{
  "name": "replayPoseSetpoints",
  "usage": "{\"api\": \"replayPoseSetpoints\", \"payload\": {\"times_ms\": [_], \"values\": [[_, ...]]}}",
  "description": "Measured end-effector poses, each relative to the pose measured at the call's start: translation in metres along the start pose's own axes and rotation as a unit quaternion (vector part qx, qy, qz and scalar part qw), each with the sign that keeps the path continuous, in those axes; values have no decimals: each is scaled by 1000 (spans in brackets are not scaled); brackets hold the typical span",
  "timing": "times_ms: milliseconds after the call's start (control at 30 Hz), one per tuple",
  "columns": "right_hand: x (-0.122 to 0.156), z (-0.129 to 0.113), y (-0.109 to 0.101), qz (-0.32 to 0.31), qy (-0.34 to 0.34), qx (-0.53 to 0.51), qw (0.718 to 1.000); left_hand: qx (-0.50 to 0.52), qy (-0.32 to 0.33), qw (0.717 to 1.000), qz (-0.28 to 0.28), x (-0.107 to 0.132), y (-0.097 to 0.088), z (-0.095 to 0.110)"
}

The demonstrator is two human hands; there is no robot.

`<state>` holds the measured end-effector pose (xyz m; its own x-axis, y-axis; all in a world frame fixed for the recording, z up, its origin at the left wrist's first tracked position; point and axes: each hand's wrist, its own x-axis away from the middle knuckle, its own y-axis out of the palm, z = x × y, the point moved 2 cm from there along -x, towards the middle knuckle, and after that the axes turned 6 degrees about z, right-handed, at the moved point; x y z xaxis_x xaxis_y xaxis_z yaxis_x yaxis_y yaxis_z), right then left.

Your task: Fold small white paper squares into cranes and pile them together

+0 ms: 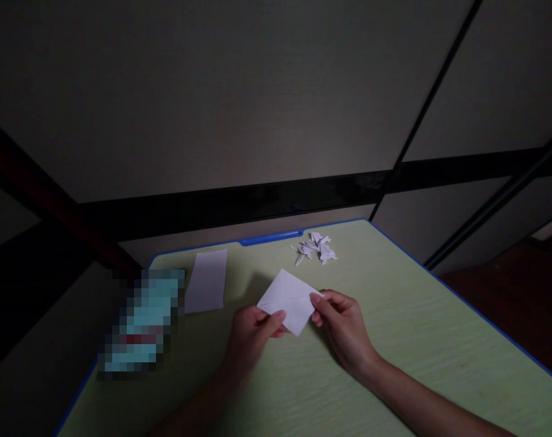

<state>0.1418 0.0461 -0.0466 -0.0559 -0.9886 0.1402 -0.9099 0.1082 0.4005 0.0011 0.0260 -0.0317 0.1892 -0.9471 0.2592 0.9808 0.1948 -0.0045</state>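
Note:
A small white square of paper (289, 298) is held tilted just above the pale green table (421, 340), one corner pointing away from me. My left hand (254, 331) pinches its left corner with thumb and fingers closed. My right hand (342, 321) pinches the right corner the same way. Both forearms reach in from the bottom edge.
A stack of white paper sheets (207, 280) lies to the left of my hands. Several small folded white paper figures (316, 247) sit near the far edge by a blue strip (271, 237). A blurred-out object (141, 321) lies at the left edge. Walls and dark beams stand behind.

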Motion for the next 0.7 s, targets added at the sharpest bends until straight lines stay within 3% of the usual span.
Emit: {"api": "replayPoseSetpoints", "payload": {"times_ms": [267, 533, 700], "values": [[1, -1, 1, 0, 5, -6, 1000, 132, -36, 991, -11, -4, -3, -6], [3, 2, 5, -17, 61, -87, 994, 190, -15, 982, -5, -9, -3, -12], [3, 3, 5, -13, 58, -94, 994, 114, -10, 992, -54, -3, 2, -9]]}}
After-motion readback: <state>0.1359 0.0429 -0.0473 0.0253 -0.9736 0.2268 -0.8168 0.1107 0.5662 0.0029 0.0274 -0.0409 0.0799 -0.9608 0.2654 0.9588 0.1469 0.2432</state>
